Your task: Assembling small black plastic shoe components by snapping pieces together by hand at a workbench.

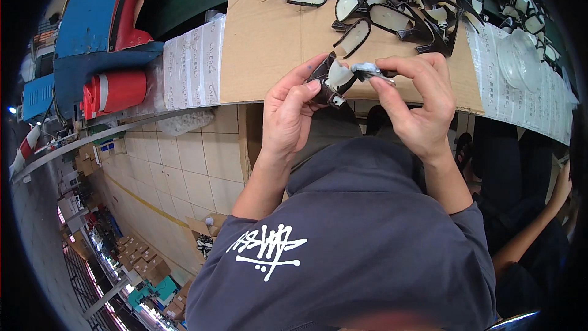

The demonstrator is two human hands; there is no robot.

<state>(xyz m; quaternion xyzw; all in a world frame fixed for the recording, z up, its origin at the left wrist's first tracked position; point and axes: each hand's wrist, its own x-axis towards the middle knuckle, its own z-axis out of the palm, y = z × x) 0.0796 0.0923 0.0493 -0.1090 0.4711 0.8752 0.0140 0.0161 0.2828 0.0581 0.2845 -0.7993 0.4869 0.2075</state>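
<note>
My left hand (286,113) is closed on a dark shoe upper (323,75) with a cream lining, pinching it between thumb and fingers above the table's near edge. Just right of it, my right hand (422,101) pinches a small dark tool (367,68) that has a shiny metal part and a pale bluish-white piece on it. Its tip reaches the right side of the upper; whether it touches cannot be made out. Beyond both hands, a heap of similar shoe uppers (392,18) with cream linings lies on a cardboard sheet (263,43).
A clear plastic bowl (519,58) stands at the right on pale printed wrapping. More uppers (533,22) lie at the far right. To the left are a red roll-like object (119,92) and a blue machine body (92,12). Another person's arm (539,214) shows at lower right.
</note>
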